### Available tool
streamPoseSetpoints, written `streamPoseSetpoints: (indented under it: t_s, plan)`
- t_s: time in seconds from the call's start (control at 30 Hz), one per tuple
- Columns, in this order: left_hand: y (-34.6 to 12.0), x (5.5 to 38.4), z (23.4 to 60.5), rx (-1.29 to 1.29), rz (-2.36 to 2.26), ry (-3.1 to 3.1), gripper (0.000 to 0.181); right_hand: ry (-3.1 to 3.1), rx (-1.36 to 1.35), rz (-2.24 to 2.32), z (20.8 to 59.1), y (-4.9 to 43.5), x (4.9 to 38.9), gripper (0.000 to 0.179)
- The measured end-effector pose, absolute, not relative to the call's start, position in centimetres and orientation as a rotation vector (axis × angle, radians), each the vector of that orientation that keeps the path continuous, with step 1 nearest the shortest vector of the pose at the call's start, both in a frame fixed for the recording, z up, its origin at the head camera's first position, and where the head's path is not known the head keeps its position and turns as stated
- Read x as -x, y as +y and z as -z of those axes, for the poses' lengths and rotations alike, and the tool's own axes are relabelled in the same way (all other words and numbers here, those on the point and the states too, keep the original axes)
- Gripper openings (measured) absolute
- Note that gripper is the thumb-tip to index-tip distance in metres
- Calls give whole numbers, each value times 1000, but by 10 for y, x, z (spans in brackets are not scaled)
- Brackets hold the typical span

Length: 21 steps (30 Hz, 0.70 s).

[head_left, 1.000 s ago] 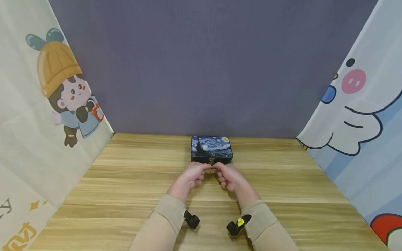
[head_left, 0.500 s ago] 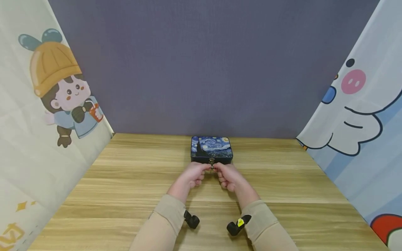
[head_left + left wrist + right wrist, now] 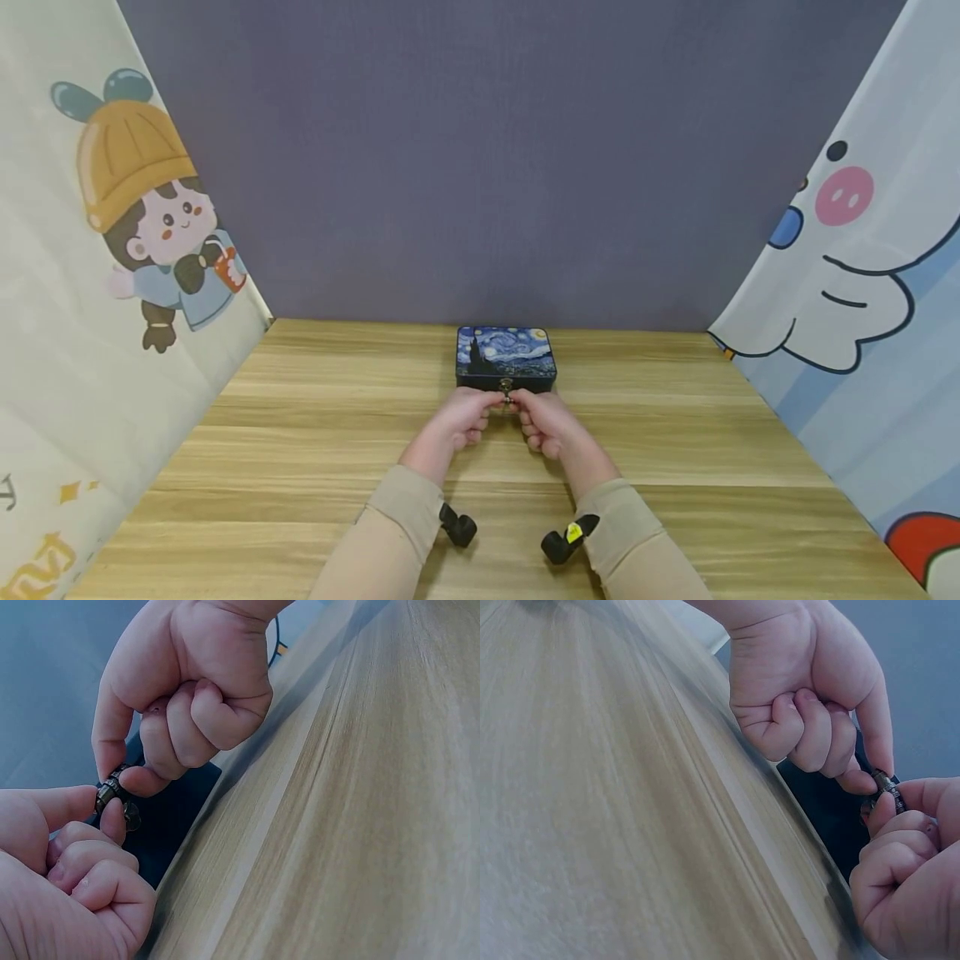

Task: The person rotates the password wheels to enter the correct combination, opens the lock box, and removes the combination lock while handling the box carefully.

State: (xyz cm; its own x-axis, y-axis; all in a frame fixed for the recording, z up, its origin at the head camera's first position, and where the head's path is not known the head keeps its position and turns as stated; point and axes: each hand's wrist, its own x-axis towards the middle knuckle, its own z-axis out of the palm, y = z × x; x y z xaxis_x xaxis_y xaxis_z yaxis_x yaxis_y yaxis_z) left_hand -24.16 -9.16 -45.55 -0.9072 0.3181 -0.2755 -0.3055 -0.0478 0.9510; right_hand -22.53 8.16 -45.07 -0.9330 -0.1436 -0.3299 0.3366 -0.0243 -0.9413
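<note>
A small tin box [image 3: 504, 352] with a starry night-sky painting on its lid lies closed at the back of the table, a brass-coloured latch [image 3: 506, 384] on its front. A small combination padlock [image 3: 109, 790] with ridged dials is at that latch. My left hand [image 3: 463, 414] pinches one end of the padlock between thumb and index finger. From the other side, my right hand [image 3: 549, 422] pinches its opposite end the same way. The remaining fingers of both hands are curled into the palms. Fingertips cover parts of the padlock in both wrist views.
The wooden table [image 3: 300, 450] runs back to a grey-purple partition [image 3: 480, 167] right behind the box. Printed cloths hang at both sides, a cartoon child [image 3: 165, 208] on the left one and a pig-nosed figure [image 3: 855, 250] on the right one.
Hands, padlock and box keep their places. The left cloth sways: its printed figure has shifted left over the second, with a slight return to the right in the last half.
</note>
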Motion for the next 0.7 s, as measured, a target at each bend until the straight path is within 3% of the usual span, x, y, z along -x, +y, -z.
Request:
streamPoseSetpoints:
  t_s: [0.3,0.7]
  plan:
    - [-92,241,455,-6,-2015,1830,29,1910,-206,2029,450,83,225,33]
    - [-94,241,453,10,-2045,1777,25,1884,-224,2041,445,89,226,54]
